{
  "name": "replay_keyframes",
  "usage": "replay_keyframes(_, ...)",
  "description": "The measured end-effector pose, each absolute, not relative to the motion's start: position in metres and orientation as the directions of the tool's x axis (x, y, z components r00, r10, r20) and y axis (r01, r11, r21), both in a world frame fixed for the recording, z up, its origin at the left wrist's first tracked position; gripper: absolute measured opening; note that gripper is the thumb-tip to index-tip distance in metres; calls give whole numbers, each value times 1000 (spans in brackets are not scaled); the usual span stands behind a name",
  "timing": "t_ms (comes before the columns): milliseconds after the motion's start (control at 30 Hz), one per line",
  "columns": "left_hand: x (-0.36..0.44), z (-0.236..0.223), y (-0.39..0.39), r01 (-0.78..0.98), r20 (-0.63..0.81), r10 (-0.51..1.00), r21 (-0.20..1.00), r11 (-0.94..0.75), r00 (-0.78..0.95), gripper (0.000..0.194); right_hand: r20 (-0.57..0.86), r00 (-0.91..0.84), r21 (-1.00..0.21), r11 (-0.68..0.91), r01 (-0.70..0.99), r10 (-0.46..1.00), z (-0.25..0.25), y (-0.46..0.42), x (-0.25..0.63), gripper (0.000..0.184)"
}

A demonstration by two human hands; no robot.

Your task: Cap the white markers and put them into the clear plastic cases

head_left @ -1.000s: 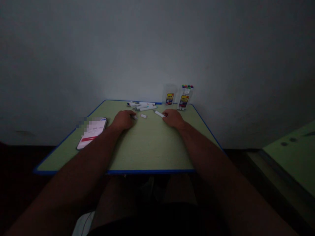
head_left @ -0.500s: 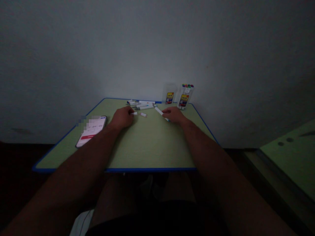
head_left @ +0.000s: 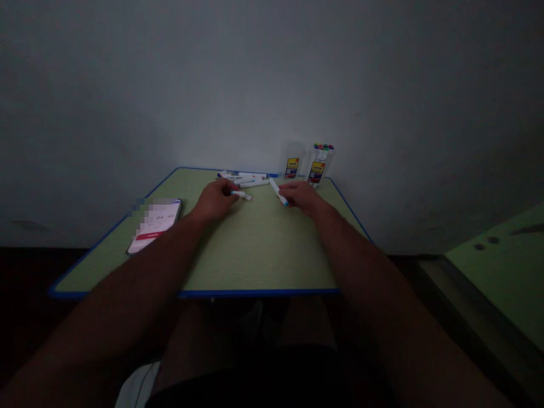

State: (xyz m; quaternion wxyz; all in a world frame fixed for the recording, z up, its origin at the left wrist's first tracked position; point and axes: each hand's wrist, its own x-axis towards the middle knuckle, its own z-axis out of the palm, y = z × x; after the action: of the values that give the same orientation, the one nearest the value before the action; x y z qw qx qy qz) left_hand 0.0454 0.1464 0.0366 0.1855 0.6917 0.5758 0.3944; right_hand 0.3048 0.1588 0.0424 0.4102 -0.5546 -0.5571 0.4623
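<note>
My left hand [head_left: 216, 199] has its fingers pinched on a small white marker cap [head_left: 237, 193] with a light-blue end. Against its right side, touching or nearly so, another small white cap [head_left: 249, 198] lies on the table. My right hand [head_left: 300, 196] is closed around a white marker [head_left: 275, 186], which slants with its blue end toward me; I cannot tell whether its far end is capped. Just beyond my left hand, several white markers [head_left: 255, 183] lie in a loose pile, partly hidden by that hand.
A clear plastic case [head_left: 292, 164] with a yellow label stands by the wall. Right of it is a similar case [head_left: 317, 170] holding markers with coloured ends. A lit phone [head_left: 155, 226] lies at the left of the green table [head_left: 259, 255], which has a blue edge.
The cap in my left hand has shifted right, toward the loose cap. My right hand has turned the marker steeper, and its blue end has moved slightly left and away from me.
</note>
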Motion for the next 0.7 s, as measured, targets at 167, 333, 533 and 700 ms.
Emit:
replay_keyframes(167,46,35,147,604,342,938,738,-301,49,17,-43,-95,-974,-21,227,995,42,159,304,12)
replay_keyframes(333,45,31,151,541,358,932,773,-331,59,19,-65,-130,-979,-38,201,989,44,155,302,25)
replay_keyframes(533,46,32,149,518,353,932,785,-340,78,22,-62,-184,-981,-26,191,981,47,151,301,56)
replay_keyframes(700,46,33,149,522,360,929,778,-349,85,22,-57,-193,-983,-22,180,980,46,151,302,48)
